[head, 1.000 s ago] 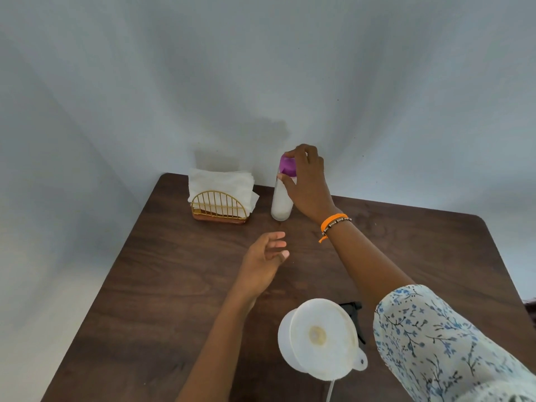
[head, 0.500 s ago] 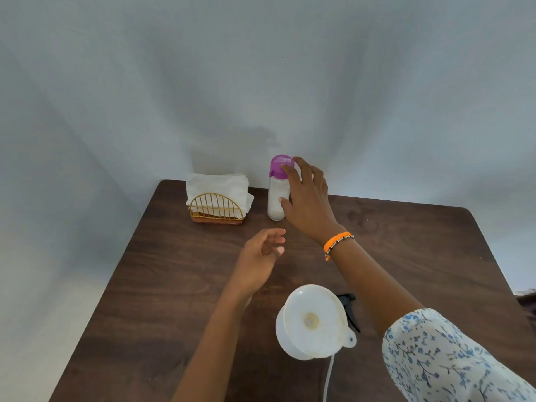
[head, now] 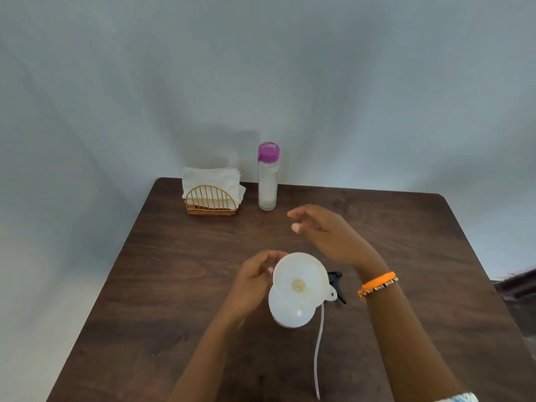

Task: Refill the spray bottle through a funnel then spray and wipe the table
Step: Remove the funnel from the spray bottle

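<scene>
A white funnel (head: 300, 278) sits in the mouth of the white spray bottle (head: 285, 314) in the middle of the dark wooden table (head: 162, 285). The black trigger head (head: 336, 281) with its long clear tube (head: 319, 349) lies on the table just right of the bottle. My left hand (head: 255, 278) is curled beside the funnel's left rim, fingers apart; whether it touches the rim I cannot tell. My right hand (head: 327, 233) hovers empty above the table behind the funnel, fingers spread. A clear refill bottle (head: 267, 181) with a purple cap stands alone at the back edge.
A gold wire holder (head: 210, 203) with white napkins (head: 208, 179) stands at the back left, next to the refill bottle. A pale wall runs behind and to the left of the table. Something dark shows past the table's right edge.
My right hand let go of the purple-capped bottle and drew back toward the funnel. My left hand moved down and right to the funnel's rim.
</scene>
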The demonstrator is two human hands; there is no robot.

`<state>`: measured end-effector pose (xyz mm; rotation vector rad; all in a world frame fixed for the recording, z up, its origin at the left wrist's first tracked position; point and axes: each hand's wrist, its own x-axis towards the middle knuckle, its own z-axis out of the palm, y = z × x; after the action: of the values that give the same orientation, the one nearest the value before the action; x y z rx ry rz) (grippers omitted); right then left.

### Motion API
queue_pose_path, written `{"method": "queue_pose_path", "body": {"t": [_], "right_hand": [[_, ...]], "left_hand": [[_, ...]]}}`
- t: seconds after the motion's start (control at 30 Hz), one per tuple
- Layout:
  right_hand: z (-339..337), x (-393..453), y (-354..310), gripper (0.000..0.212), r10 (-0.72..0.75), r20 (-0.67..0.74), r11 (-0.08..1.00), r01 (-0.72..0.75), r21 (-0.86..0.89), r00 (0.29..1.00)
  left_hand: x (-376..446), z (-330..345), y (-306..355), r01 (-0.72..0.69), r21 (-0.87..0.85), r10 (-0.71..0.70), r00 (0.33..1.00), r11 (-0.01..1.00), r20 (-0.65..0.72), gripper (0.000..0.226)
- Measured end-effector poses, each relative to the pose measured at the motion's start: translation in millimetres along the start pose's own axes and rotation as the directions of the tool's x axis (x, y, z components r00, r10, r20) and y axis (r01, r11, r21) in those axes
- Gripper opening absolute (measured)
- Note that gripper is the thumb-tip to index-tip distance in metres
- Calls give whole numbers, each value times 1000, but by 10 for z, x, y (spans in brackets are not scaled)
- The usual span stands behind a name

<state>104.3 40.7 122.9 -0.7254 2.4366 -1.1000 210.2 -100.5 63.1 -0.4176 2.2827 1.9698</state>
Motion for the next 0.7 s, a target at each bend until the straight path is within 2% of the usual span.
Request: {"method": "queue_pose_path", "body": {"t": [0.07,0.2,0.33,0.47,0.6,0.7], "right_hand": [[43,-223,34,28,37,-2,997,-36,64,999],[191,-552,93,29,108,-121,988,-93,123,987],[357,-720,138,33,159,-234,985,-138,103,959],[445,-817,181,30,226,-274,965,-177,191,935],[505,-843,213,23,308,-283,920,-208,333,908],[543,-841,240,21,333,-314,919,-233,316,889]], "left_hand": [[-122,42,-97,-38,-43,37,999,998,-12,31],[-274,163,-258,-63,-99,65,998,993,20,27],[-278,264,-390,25,41,-25,1000,999,-1,35],[-256,301,-418,-53,75,53,999,996,3,42],[-178,397,-443,-41,54,43,998,998,-49,33],[-168,474,-449,-109,90,125,974,990,-189,33]]}}
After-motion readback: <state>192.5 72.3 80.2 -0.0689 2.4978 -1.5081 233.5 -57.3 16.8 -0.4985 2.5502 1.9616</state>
